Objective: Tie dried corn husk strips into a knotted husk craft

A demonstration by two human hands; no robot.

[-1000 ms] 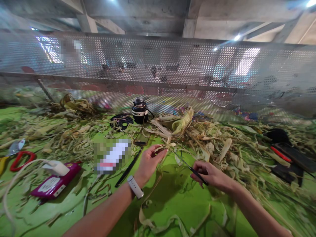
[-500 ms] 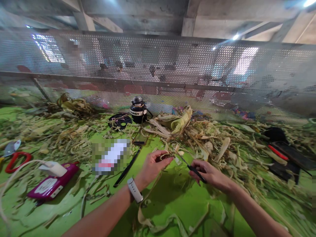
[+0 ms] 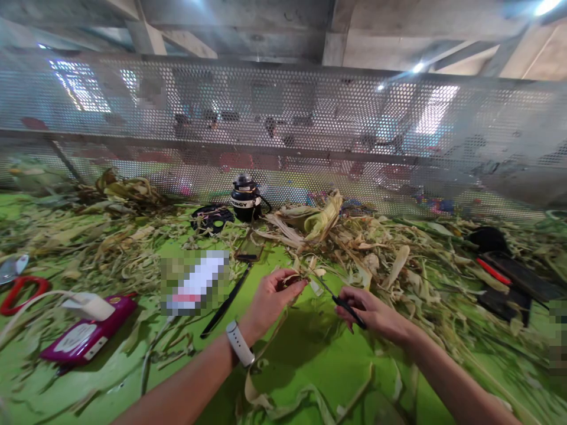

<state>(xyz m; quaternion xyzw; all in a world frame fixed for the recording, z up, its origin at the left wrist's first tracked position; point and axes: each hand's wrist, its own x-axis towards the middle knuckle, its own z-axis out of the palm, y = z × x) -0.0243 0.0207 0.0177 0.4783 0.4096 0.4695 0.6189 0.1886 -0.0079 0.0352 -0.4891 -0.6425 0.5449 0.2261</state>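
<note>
My left hand (image 3: 275, 295), with a white band on the wrist, pinches a small piece of dried corn husk (image 3: 294, 280) between thumb and fingers. In my right hand (image 3: 365, 310) is a pair of black-handled scissors (image 3: 348, 308). Their thin blades slant up and left towards the husk, with the tips close to it; whether they touch cannot be made out. From beneath my left hand a narrow husk strip hangs down towards the green table (image 3: 305, 354). A longer, curled husk strip (image 3: 305, 394) lies nearer to me.
Loose husks (image 3: 376, 248) cover much of the tabletop. A dark jar (image 3: 245, 203) stands before a perforated metal screen (image 3: 283, 106). At left lie a purple power strip (image 3: 91, 336) with a white plug, red-handled scissors (image 3: 26, 292), a blurred phone-like object (image 3: 199, 283) and a black stick (image 3: 227, 301).
The whole view has shifted slightly, so most things sit a little further left. Both hands keep nearly the same pose, with the husk and scissors still in them.
</note>
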